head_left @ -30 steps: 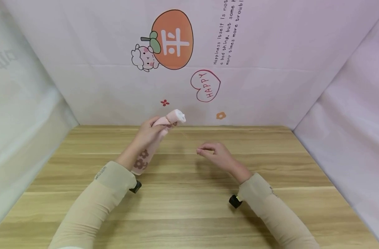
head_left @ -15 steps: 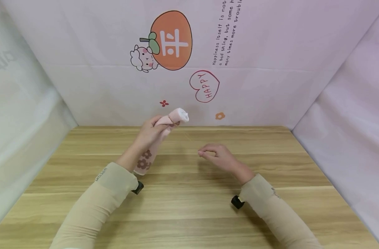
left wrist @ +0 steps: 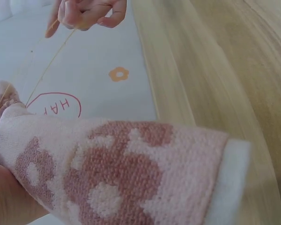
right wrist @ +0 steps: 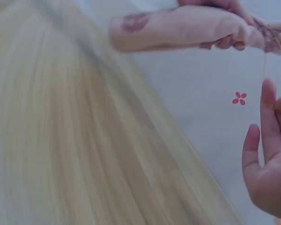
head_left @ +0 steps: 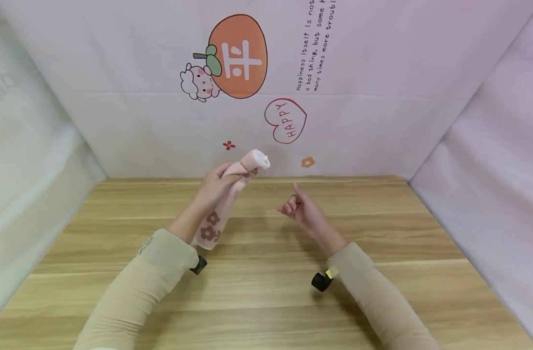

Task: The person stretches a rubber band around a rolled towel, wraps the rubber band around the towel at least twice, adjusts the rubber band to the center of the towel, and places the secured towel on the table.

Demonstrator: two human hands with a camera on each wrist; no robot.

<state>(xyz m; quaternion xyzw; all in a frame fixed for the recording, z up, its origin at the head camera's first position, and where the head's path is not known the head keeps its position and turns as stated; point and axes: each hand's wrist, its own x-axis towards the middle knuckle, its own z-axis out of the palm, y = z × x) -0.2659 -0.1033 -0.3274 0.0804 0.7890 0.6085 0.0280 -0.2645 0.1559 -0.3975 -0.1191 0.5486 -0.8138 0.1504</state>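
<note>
My left hand [head_left: 213,187] grips a rolled pink towel [head_left: 211,228] with brown flowers, tilted with its white inner end up and to the right. A thin yellow rubber band [left wrist: 56,57] circles the towel near that end, where the cloth is pinched into a neck. In the left wrist view two strands run taut from this neck to the fingers of my right hand [left wrist: 91,11], which hook the band. In the head view my right hand [head_left: 305,211] is apart from the towel, thumb up and fingers curled. The right wrist view shows one strand reaching a fingertip.
Below both hands lies a wood-grain table [head_left: 257,301]. A white printed cloth [head_left: 363,131] stands behind its back edge, and white cloth walls rise at both sides. Small black wrist cameras [head_left: 322,281] hang under the sleeves.
My right hand has turned so its thumb points up and its curled fingers show; before, thumb and finger were pinched together. The left hand and towel have shifted slightly right.
</note>
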